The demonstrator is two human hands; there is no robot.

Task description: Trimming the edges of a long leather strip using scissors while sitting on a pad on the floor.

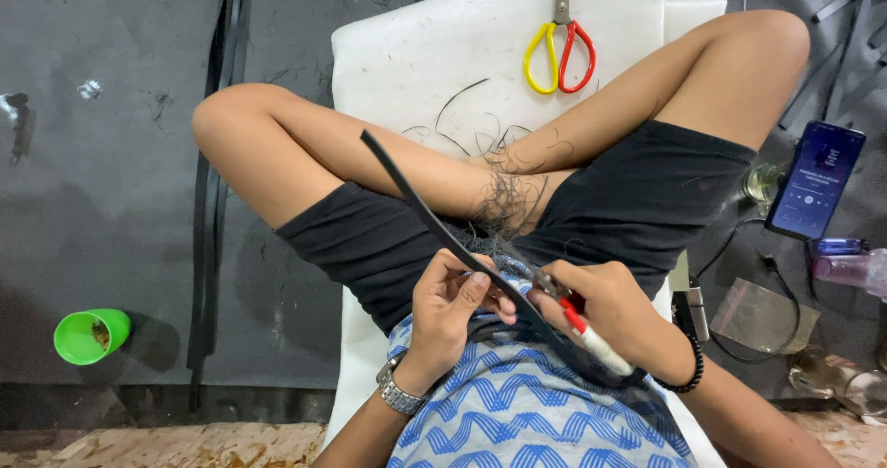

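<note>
I see the black strap [434, 218] running from the frame's centre down to lower centre, across the lap. My left hand [448, 306] pinches it, fingers closed on the band, while my right hand [610, 316] is clamped on a red-and-white-handled tool [577, 325] whose tip meets the strap's edge. I judge this to be mid-trim, shaving the edge; the next stroke calls for a steady pinch and a shallow angle. Black shavings [480, 140] lie on the white board [416, 52] above, with red-and-yellow scissors [560, 48] at top centre, a green cup [91, 335] lower left, a phone [818, 180] at right.
</note>
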